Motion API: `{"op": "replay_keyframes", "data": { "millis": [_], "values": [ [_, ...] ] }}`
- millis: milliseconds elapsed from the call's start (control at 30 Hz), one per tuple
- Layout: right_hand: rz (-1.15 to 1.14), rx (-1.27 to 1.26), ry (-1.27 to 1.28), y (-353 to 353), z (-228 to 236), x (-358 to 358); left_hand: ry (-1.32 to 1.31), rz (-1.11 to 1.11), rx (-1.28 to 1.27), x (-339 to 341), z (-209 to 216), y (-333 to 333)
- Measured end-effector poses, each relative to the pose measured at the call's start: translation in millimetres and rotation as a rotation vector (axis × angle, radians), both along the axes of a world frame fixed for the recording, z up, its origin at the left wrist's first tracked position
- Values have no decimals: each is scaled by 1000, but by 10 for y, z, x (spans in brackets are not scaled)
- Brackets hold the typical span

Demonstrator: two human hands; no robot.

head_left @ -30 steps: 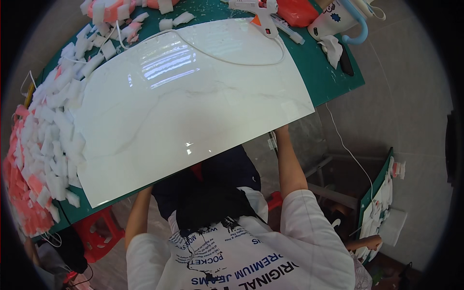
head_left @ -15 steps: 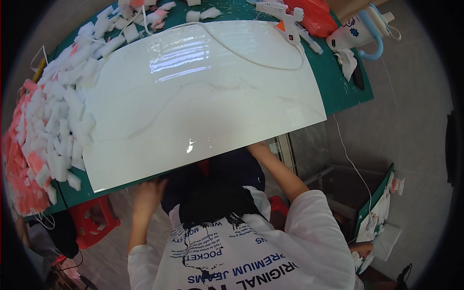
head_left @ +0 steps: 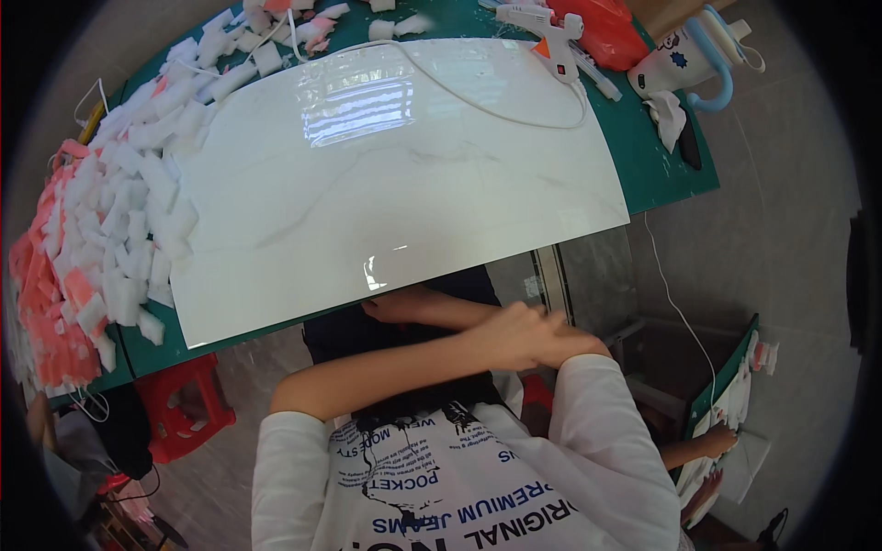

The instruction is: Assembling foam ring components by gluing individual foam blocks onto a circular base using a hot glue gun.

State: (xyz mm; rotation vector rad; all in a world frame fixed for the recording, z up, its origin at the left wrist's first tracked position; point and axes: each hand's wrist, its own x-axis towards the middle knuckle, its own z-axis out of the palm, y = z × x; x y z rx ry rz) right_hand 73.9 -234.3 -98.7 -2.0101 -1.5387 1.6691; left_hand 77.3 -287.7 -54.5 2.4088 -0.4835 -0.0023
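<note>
My left hand reaches across my body and lies over my right forearm, close to the elbow. Its fingers curl around the arm, slightly blurred. Below the table's near edge, over my lap, is my right hand. Its fingers look curled in, partly hidden; whether anything is in them cannot be made out. Just beyond my hands lies a large glossy white board with faint grey veins. A white hot glue gun rests at the board's far right edge, its cord looping over the surface.
White and pink foam pieces pile up along the left of the green table. A red bag, a blue-handled cup and crumpled tissue sit far right. A red stool stands below left. Another person's hand shows lower right.
My left hand has swung from the board's near left edge across to my right forearm. My right hand has moved left along the near edge. The view has shifted slightly.
</note>
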Motion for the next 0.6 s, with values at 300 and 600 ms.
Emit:
{"op": "replay_keyframes", "data": {
  "millis": [300,600],
  "values": [
    [578,-120,-243,-417,-345,-69,540,21,-376,-536,-332,748],
    [1080,1582,-433,-652,103,-37,623,205,-911,-1055,-413,842]
  ]
}}
